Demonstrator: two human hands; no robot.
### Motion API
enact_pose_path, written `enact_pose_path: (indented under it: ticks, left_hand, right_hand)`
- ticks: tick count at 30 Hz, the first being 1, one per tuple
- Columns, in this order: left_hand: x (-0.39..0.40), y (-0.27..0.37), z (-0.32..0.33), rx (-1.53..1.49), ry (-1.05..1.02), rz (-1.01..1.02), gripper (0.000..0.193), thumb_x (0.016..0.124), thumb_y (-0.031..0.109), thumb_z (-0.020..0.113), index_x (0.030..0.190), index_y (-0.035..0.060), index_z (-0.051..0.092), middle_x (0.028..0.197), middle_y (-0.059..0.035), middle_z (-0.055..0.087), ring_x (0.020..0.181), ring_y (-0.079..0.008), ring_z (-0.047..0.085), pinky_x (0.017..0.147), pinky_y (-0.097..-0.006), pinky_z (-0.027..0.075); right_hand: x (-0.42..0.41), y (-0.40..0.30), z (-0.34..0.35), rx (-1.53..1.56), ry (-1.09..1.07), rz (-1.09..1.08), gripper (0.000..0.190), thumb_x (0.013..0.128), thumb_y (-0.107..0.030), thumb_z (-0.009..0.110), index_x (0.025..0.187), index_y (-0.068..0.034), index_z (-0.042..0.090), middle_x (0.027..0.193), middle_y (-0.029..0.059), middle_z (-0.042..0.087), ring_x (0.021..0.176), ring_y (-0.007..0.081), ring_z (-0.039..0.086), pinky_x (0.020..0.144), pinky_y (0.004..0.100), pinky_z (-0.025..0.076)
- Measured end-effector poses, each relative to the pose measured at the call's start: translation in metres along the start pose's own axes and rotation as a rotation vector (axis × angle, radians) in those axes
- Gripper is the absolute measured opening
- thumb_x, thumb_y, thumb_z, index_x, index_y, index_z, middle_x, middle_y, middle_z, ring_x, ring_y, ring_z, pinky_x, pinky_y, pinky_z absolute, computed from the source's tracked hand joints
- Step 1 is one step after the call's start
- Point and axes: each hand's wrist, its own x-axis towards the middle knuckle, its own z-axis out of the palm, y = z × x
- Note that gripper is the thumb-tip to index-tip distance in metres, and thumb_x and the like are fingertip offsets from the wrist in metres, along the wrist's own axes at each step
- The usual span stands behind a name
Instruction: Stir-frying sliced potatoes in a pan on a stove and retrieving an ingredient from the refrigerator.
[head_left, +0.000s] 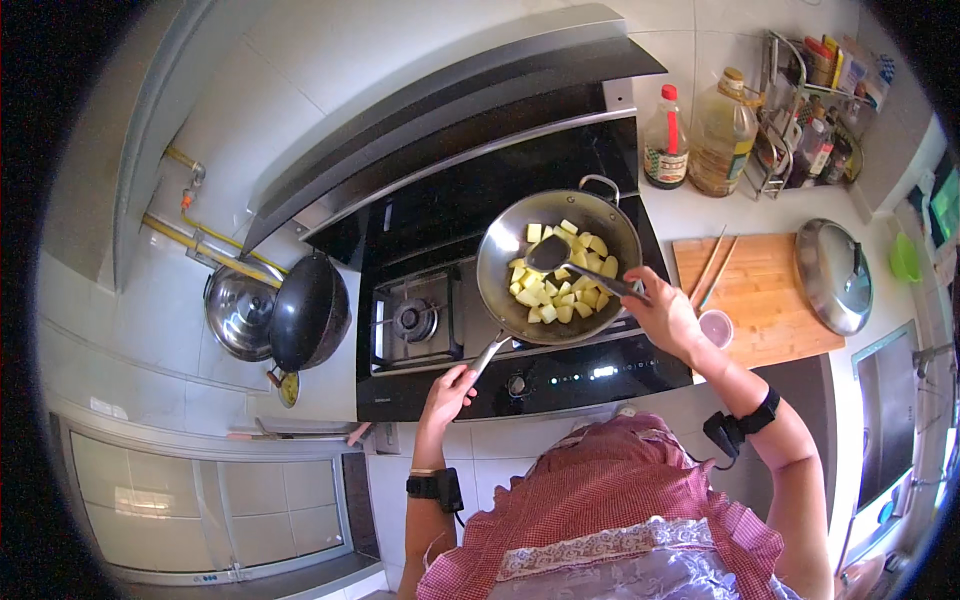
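A steel wok (499, 292) stands over the right burner of a black gas hob (450, 401), with pale yellow potato chunks (592, 262) spread across its bottom. My left hand (450, 394) is closed round the wok's long metal handle (489, 358), at the near left. Above the wok's right rim, my right hand (660, 311) grips the handle of a dark cooking ladle (550, 255). The ladle's head rests among the potatoes, and its far side is hidden. Whether the flame is lit cannot be seen.
At the right lie a wooden cutting board (765, 300) with chopsticks (709, 270), a small cup (716, 328) and a glass lid (834, 277). Bottles (666, 142) and a spice rack (787, 142) stand behind. The left burner (415, 321) is bare; a black wok (309, 315) stands beyond it.
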Motion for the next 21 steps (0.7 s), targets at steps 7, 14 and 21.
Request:
enact_pose_path:
  ticks: [7, 14, 21]
  left_hand:
    - [-0.007, 0.012, -0.001, 0.470, 0.230, 0.183, 0.044, 0.092, 0.035, 0.063, 0.126, 0.0073, 0.060, 0.096, -0.0166, 0.068, 0.085, -0.0283, 0.066, 0.075, -0.0382, 0.052]
    - [-0.034, 0.132, 0.039, -0.455, -0.549, 0.005, 0.051, 0.098, 0.047, 0.049, 0.126, 0.0049, 0.056, 0.113, -0.0152, 0.066, 0.098, -0.0249, 0.065, 0.087, -0.0409, 0.052]
    - [-0.019, 0.113, 0.055, -0.554, -0.615, -0.127, 0.019, 0.096, 0.021, 0.056, 0.112, 0.0109, 0.057, 0.097, -0.0050, 0.064, 0.089, -0.0207, 0.063, 0.075, -0.0374, 0.051]
  right_hand:
    - [-0.047, 0.002, 0.016, 0.250, -0.082, 0.130, 0.036, 0.091, -0.014, 0.057, 0.123, -0.009, 0.042, 0.093, 0.0268, 0.067, 0.091, 0.0448, 0.064, 0.077, 0.0494, 0.052]
    - [-0.065, -0.055, 0.003, 0.404, -0.384, 0.123, 0.056, 0.090, -0.025, 0.060, 0.133, -0.007, 0.029, 0.081, 0.0226, 0.061, 0.085, 0.0350, 0.065, 0.076, 0.0440, 0.049]
    - [-0.106, -0.087, 0.059, 0.340, -0.236, -0.103, 0.062, 0.087, -0.033, 0.065, 0.136, -0.006, 0.038, 0.107, 0.0248, 0.063, 0.105, 0.0361, 0.063, 0.088, 0.0436, 0.051]
